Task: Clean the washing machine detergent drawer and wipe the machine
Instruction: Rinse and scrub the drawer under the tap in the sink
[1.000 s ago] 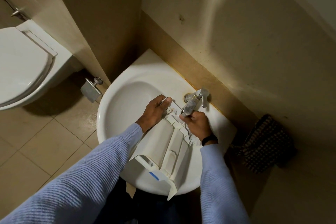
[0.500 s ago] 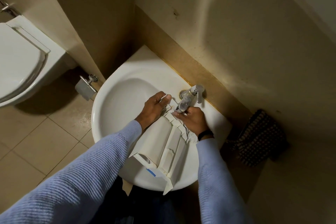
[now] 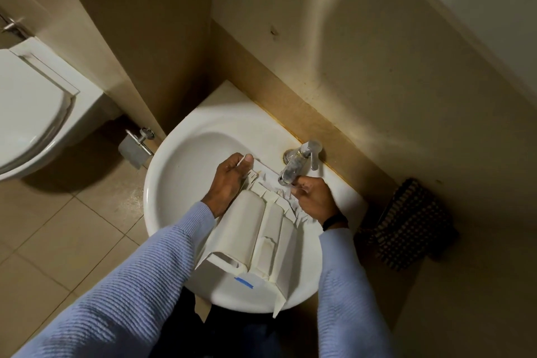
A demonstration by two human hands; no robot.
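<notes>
1. The toilet, white with its lid down, fills the left edge above the tiled floor.
2. The white wash basin sits against the beige wall, its rim running round under both forearms.
3. The detergent drawer lies inside the basin, turned underside up, its far end beneath the tap and its front panel with a blue mark hanging over the near rim.
4. A dark checked cloth or bag rests on the ledge to the right of the basin; the light is too dim to tell which it is.
5. The left hand grips the drawer's far left edge, fingers wrapped beneath and thumb pressed on top.
6. The right hand is at the drawer's far right corner, just below the spout, its fingers curled close together; whether they pinch the drawer's ribbed edge cannot be told.
7. The chrome tap stands at the basin's back rim, its spout angled down toward the drawer.
8. A metal toilet-roll holder projects from the wall left of the basin.
</notes>
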